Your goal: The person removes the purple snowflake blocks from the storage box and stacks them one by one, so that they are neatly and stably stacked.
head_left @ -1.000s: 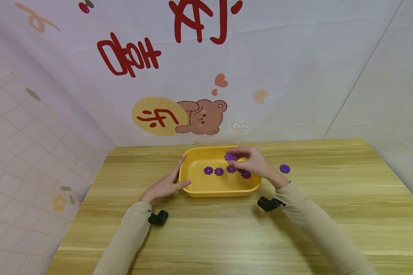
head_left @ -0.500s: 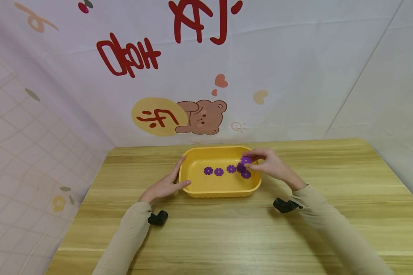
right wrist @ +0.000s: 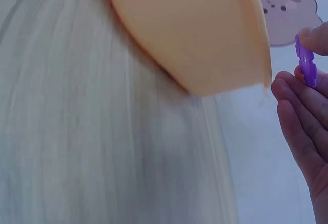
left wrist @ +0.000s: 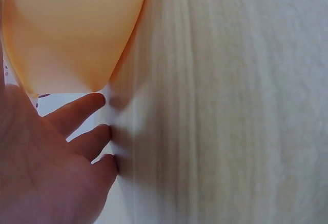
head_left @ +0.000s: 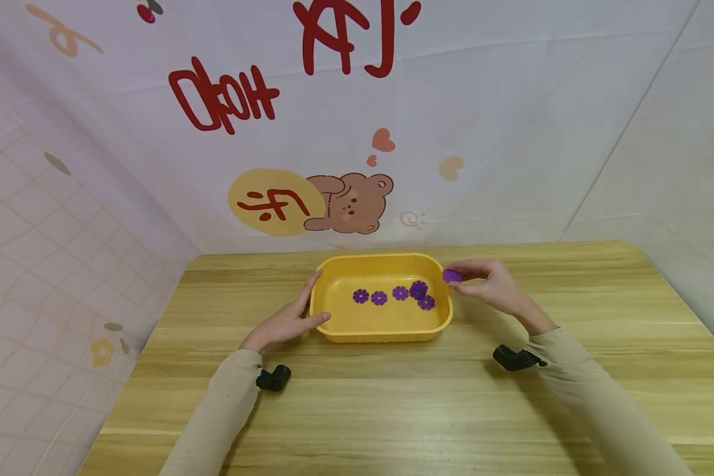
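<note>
In the head view a yellow plastic basin [head_left: 381,329] stands on the table, with several purple flower-shaped snowflake discs [head_left: 379,298] on its floor. Two or more of them overlap at its right end. My left hand [head_left: 285,324] holds the basin's left end, its thumb over the rim; in the left wrist view the other fingers [left wrist: 84,114] reach along the outside, low by the table. Just above the right rim, my right hand [head_left: 492,285] pinches one purple snowflake disc [head_left: 452,276] between thumb and fingers. The right wrist view shows this disc edge-on, the remaining fingers loosely extended.
The wooden table [head_left: 357,410] extends in front and to both sides of the basin. Behind it hangs a white wall cloth [head_left: 500,165] printed with a bear and red characters. Black wrist mounts [head_left: 516,357] jut from both sleeves.
My right hand has moved right with a snowflake disc, from over the basin's middle to its right rim. The loose disc on the table has dropped from view behind it. My left hand stays put.
</note>
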Tool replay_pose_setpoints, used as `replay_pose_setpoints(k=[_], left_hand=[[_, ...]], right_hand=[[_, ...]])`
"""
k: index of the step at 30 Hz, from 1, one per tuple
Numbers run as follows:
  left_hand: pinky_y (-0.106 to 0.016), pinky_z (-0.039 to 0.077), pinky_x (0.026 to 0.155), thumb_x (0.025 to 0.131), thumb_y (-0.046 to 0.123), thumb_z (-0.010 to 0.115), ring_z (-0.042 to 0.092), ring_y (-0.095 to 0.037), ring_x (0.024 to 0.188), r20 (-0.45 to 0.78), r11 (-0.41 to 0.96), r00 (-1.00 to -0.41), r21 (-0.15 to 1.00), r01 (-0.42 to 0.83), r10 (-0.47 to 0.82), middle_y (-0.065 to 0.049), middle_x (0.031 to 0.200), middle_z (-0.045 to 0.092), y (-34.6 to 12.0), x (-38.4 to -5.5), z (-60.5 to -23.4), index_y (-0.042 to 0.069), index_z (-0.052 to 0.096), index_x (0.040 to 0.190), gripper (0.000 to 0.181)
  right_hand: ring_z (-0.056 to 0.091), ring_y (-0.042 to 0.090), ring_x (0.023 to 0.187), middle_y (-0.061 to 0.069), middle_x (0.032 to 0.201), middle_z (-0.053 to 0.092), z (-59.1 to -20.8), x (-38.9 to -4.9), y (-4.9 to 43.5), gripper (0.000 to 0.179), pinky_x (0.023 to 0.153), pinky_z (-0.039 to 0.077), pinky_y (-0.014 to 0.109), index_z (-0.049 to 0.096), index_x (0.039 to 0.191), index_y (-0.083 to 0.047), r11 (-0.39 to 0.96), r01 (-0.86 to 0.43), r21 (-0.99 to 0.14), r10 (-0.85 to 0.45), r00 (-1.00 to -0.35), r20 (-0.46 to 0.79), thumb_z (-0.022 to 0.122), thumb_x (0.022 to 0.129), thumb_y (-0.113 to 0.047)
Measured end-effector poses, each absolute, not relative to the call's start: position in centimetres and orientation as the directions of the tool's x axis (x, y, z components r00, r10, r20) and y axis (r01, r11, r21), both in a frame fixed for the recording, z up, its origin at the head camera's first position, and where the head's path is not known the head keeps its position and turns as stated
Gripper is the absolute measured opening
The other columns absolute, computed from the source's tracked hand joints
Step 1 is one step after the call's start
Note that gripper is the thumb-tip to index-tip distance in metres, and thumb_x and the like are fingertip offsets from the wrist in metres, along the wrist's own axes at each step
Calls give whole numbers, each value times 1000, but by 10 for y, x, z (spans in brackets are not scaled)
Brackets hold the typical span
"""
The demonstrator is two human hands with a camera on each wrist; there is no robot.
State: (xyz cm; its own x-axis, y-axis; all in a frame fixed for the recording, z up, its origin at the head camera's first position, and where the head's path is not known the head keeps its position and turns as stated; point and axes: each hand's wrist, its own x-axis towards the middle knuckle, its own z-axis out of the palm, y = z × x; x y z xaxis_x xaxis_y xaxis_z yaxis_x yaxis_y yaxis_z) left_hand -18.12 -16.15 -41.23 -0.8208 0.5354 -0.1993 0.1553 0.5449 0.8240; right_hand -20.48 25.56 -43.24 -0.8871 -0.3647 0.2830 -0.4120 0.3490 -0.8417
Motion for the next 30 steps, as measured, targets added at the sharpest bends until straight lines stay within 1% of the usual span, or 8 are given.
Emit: replay_pose_setpoints(k=[8,13,16,21,24,30], left_hand=[[-56,19,110,98,28,58,18,-42,140,-214,559,-818,816,151,533,-17,159,-1,-162,-181,-410,20,-8,156,88],[-56,19,110,98,27,58,16,-42,141,-215,562,-816,812,155,537,-18,159,-3,-162,-181,-410,18,-8,156,87],[-56,19,110,98,26,58,16,-43,141,-215,561,-816,813,155,537,-18,159,-3,-161,-181,-409,18,-8,156,87],[-56,18,110,98,26,58,16,-42,141,-212,551,-814,821,151,540,-18,159,-3,-160,-181,-409,18,-8,156,88],[-56,17,110,98,27,58,15,-42,141,-210,543,-812,826,150,545,-18,159,-3,-161,-182,-409,18,-8,156,88],[-56,18,110,98,28,57,18,-42,140,-209,542,-810,826,154,548,-18,159,-2,-161,-182,-410,18,-9,155,88]], right_hand=[[66,11,89,17,103,70,-441,-205,274,31,79,51,19,68,113,6,376,-411,-831,-350,-893,283,73,84,0],[65,9,93,20,106,69,-446,-204,285,30,78,51,19,66,115,8,382,-409,-828,-343,-895,284,71,86,0],[64,11,96,24,110,66,-451,-203,295,31,78,51,20,64,116,11,393,-399,-828,-323,-903,282,69,87,1],[61,9,102,29,119,61,-460,-203,312,33,83,50,22,62,117,13,408,-385,-828,-296,-914,279,69,86,4],[59,7,104,29,123,58,-465,-202,321,34,86,49,22,61,119,12,424,-386,-819,-303,-913,274,69,87,3],[57,5,105,30,123,57,-470,-203,329,33,89,47,21,62,118,12,431,-372,-822,-306,-917,254,69,87,2]])
